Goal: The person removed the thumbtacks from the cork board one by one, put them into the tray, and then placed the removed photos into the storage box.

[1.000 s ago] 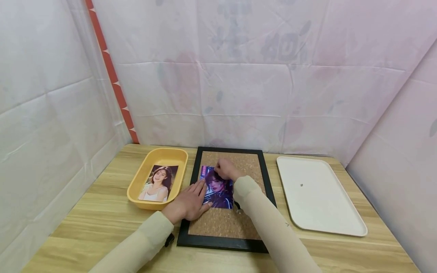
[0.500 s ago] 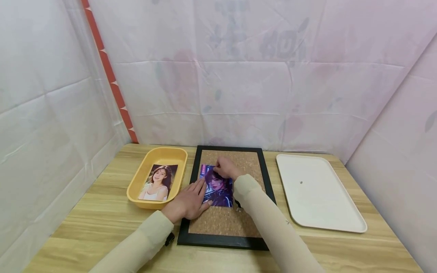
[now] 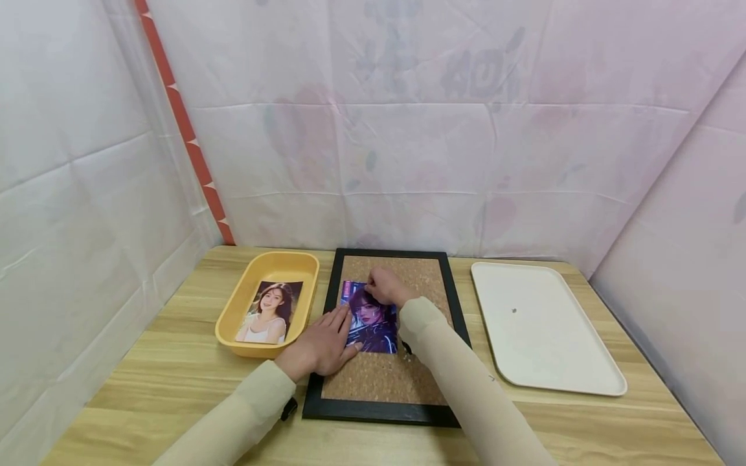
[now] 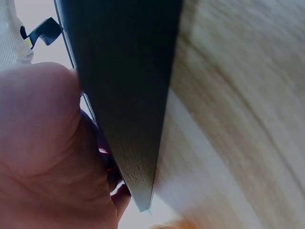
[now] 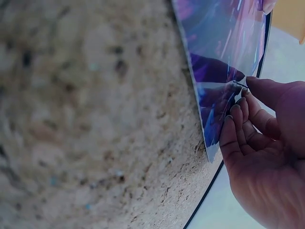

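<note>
A purple-blue photo print (image 3: pixel 375 331) lies on a cork board (image 3: pixel 390 382) with a black frame. My left hand (image 3: pixel 323 346) rests flat across the board's left edge, fingers and thumb on the print's left side. My right hand (image 3: pixel 386 287) is at the print's upper part, fingers curled. In the right wrist view, thumb and fingers pinch a thin dark pin (image 5: pixel 240 85) at the print's glossy surface; its tip and head are largely hidden. The left wrist view shows the frame's dark side (image 4: pixel 124 95) beside my palm.
Left of the board stands a yellow tray (image 3: pixel 224 323) holding another photo print (image 3: pixel 269 314). To the right lies a white tray (image 3: pixel 553 336) with a tiny dark item (image 3: pixel 514 310) on it. A cloth wall (image 3: pixel 408 162) closes the table's back.
</note>
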Motion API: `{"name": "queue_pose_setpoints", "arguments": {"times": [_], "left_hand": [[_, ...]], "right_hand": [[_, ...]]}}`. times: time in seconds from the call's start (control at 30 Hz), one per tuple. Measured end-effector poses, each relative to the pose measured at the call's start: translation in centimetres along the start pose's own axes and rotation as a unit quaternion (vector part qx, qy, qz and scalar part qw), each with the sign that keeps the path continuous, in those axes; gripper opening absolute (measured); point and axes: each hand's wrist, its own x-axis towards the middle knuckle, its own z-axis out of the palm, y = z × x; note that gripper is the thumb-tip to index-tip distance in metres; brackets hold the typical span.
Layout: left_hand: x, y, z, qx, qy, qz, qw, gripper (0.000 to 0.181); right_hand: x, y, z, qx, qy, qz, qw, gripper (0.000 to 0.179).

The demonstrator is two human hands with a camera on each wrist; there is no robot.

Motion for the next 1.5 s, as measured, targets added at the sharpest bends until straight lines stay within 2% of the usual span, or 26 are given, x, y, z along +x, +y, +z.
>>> {"name": "queue_pose_setpoints", "arguments": {"times": [0.27,0.53,0.93,1.13,1.5], "left_hand": [[0.1,-0.1,-0.1,0.002,-0.006,-0.001,1.0000,0.075],[-0.3,0.0,-0.5,-0.008,-0.002,0.002,1.0000,0.074],[-0.1,0.0,-0.1,-0.002,-0.003,-0.001,1.0000,0.074],[-0.3,0.1,-0.5,-0.008,-0.006,-0.001,1.0000,0.073],[-0.5,0.2,-0.7,-0.006,-0.006,-0.002,1.0000,0.074]], "right_hand": [[0.0,0.2,-0.2,0.016,0.011,-0.029,0.9994,0.018],[0.1,0.5,-0.1,0.017,0.011,-0.031,0.9993,0.014],[0.2,0.5,-0.1,0.009,0.012,-0.038,0.9991,0.020],[0.2,0.5,-0.3,0.011,0.011,-0.033,0.9993,0.014],[-0.4,0.8,-1.0,0.048,-0.014,-0.015,0.9987,0.015]]}}
